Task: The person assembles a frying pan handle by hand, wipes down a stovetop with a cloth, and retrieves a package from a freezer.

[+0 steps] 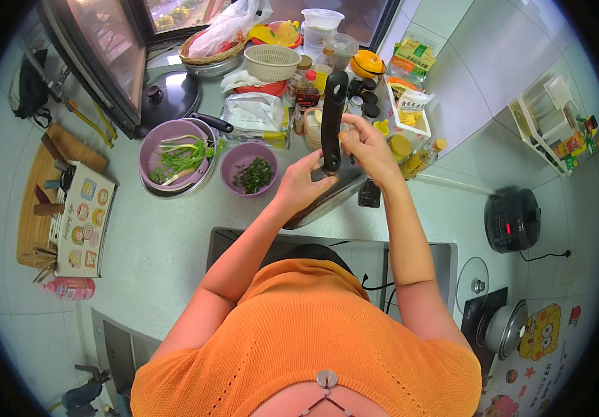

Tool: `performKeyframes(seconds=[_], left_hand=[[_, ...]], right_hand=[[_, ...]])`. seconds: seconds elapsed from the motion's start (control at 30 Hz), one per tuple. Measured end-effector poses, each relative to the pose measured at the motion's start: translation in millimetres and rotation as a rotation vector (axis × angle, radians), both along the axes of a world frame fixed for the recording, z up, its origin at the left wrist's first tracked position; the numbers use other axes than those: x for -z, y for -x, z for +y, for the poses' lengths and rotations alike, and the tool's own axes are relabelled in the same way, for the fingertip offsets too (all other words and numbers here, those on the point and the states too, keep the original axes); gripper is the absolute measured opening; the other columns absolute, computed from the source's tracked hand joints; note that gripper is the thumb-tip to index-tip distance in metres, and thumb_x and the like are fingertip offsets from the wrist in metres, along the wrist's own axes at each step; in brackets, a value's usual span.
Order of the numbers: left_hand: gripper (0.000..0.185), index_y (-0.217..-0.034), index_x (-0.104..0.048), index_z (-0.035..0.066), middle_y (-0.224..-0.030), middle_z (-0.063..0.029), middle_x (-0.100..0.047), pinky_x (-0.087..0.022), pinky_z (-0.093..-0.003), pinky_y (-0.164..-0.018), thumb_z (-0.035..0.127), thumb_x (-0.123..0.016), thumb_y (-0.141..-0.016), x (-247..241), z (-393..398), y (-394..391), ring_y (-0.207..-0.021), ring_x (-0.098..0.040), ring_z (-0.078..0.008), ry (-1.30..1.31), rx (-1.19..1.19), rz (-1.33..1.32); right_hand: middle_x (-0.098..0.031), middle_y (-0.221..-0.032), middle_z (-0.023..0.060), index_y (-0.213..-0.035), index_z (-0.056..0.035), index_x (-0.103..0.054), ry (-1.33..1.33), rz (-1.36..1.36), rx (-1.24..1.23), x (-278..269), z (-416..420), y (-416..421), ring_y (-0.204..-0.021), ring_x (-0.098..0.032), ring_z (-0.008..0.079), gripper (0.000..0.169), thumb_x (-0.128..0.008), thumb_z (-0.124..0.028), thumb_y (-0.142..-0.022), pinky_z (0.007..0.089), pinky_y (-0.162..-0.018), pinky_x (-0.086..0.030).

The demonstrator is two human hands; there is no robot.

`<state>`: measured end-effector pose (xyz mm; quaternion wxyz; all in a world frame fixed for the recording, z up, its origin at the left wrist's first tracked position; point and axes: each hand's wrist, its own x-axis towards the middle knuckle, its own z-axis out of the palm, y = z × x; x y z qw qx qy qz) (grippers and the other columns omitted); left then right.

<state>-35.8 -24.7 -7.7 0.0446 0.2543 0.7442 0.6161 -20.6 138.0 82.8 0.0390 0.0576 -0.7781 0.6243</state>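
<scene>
In front of me a frying pan [330,198] stands tilted on edge over the counter, its black handle [335,117] pointing up toward the camera. My left hand [303,182] pinches the handle's base where it joins the metal, thumb on the near side. Close against the handle's right side is my right hand [369,148], fingers bent. Its fingertips are partly hidden, so whether they grip the pan is unclear. Left of the pan, a purple bowl [228,182] holds chopped greens [255,175]. Farther left, green onions [184,156] lie in a purple basin [148,138].
Bottles, jars and a cream colander [272,62] crowd the counter's back. A black phone-like object [369,194] lies beside the pan. A black lid [174,96] rests at back left, near a knife block [77,224]. An oil bottle [422,160] and electric cooker [513,221] are at right.
</scene>
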Motion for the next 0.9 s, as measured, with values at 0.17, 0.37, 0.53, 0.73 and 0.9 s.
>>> performKeyframes(seconds=[0.17,0.37,0.53,0.73,0.9], left_hand=[[0.059,-0.126,-0.052,0.008,-0.108,-0.016,-0.065,-0.047,-0.038,-0.084,0.021,-0.074,-0.074,-12.4,0.9,-6.2,-0.099,-0.062,-0.0309,0.089,0.017,0.003],[0.057,-0.123,-0.052,0.008,-0.107,-0.0161,-0.065,-0.047,-0.0391,-0.085,0.022,-0.075,-0.073,-9.9,1.1,-4.9,-0.102,-0.062,-0.0324,0.078,0.02,-0.047],[0.052,-0.12,-0.054,0.009,-0.106,-0.0141,-0.066,-0.048,-0.0381,-0.083,0.022,-0.075,-0.074,-10.6,2.2,-7.6,-0.099,-0.063,-0.0314,0.081,-0.006,0.019],[0.046,-0.116,-0.06,0.01,-0.106,-0.0137,-0.065,-0.048,-0.0367,-0.083,0.023,-0.075,-0.075,-13.2,0.8,-7.9,-0.098,-0.063,-0.0293,0.087,-0.014,-0.008],[0.04,-0.113,-0.062,0.008,-0.101,-0.0118,-0.066,-0.048,-0.0331,-0.082,0.02,-0.075,-0.076,-14.4,1.1,-13.7,-0.093,-0.062,-0.0233,0.045,-0.011,0.009]], right_hand=[[-0.047,-0.055,0.0032,-0.095,-0.0061,-0.064,-0.516,0.036,0.011,-15.9,3.7,6.9,-0.051,-0.045,0.0135,0.026,-0.073,-0.024,-0.078,0.0308,-0.051,-0.038],[-0.051,-0.057,0.0078,-0.092,-0.0061,-0.062,-0.576,0.091,0.091,-15.7,-1.4,-0.4,-0.051,-0.05,0.0198,0.026,-0.072,-0.026,-0.079,0.0344,-0.052,-0.04],[-0.052,-0.058,0.0084,-0.094,-0.006,-0.063,-0.602,0.118,0.141,-12.2,-4.0,-2.0,-0.052,-0.052,0.0198,0.027,-0.072,-0.026,-0.08,0.034,-0.052,-0.041],[-0.054,-0.06,0.0002,-0.093,-0.0045,-0.062,-0.151,0.105,0.222,24.2,2.4,0.6,-0.052,-0.049,0.0119,0.026,-0.076,-0.02,-0.077,0.0299,-0.05,-0.039],[-0.054,-0.068,-0.0046,-0.09,-0.0092,-0.061,0.497,-0.208,0.247,53.6,21.9,-20.1,-0.055,-0.046,0.0034,0.017,-0.073,-0.019,-0.084,0.0187,-0.046,-0.035]])
